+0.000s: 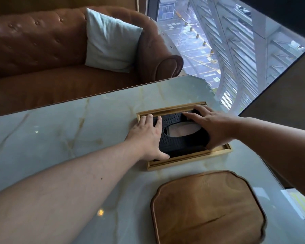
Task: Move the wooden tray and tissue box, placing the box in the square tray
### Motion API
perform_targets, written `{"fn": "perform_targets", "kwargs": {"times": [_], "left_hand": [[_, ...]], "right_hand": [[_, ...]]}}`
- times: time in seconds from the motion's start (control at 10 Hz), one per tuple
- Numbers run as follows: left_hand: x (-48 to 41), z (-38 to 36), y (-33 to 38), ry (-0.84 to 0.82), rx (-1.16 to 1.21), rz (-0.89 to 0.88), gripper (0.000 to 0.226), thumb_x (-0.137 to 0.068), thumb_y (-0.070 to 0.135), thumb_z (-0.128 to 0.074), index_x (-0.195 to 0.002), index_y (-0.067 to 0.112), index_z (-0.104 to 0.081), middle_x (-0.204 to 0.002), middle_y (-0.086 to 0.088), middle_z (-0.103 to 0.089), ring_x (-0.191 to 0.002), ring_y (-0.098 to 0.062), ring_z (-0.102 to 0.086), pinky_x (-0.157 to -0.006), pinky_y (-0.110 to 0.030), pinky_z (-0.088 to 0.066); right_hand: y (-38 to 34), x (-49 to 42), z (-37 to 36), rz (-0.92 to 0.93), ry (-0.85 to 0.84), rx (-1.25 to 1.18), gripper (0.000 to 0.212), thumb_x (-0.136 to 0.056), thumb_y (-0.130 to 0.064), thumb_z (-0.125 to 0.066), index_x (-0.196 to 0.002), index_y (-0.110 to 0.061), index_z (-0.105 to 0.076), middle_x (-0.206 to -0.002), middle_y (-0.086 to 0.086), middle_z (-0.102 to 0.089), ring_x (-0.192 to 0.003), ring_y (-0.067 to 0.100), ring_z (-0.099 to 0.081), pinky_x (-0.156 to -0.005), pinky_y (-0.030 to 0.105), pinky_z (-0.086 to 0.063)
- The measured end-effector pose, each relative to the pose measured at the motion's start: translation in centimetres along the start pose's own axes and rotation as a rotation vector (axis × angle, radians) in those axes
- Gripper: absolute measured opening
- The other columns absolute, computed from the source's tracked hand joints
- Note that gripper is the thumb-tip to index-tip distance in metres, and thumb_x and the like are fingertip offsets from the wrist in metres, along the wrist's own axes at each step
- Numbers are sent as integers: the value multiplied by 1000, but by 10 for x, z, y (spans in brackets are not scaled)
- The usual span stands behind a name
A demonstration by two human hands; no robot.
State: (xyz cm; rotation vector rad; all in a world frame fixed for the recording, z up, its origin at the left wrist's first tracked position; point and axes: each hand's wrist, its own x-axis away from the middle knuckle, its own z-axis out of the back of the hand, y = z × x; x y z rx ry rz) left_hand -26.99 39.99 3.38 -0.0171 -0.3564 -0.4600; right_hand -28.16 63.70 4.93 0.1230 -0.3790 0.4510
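Note:
A black tissue box (183, 143) with a carved pattern and an oval slot sits inside a light wooden square tray (188, 160) on the marble table. My left hand (146, 138) grips the box's left end, thumb at its near edge. My right hand (213, 127) grips the right end, fingers spread over the top. A dark brown wooden tray (208, 208) with rounded corners lies nearer to me, apart from the square tray.
The pale marble table (69, 129) stretches to the left. A brown leather sofa (42, 50) with a white cushion (111, 41) stands behind it. A tall window (227, 50) lies at the far right, past the table's corner.

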Motion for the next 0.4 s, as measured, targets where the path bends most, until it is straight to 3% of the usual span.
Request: {"fn": "perform_targets", "kwargs": {"times": [0.2,0.4], "left_hand": [[0,-4,2,16,11,-4,123,-59,74,-62,-149,15,0,-155,-19,-9,-142,-35,-10,-116,-44,-18],[14,2,-3,-25,-20,-7,126,-62,83,-48,-148,14,14,-158,-23,14,-146,-35,13,-120,-47,-3]], "right_hand": [[-4,2,-1,-28,-23,17,133,-48,-50,-77,-152,-32,5,-153,13,-17,-143,28,-14,-110,40,-40],[-22,8,11,-44,-21,106,128,-61,-64,-73,-151,-34,13,-162,19,3,-150,33,2,-120,46,-18]]}}
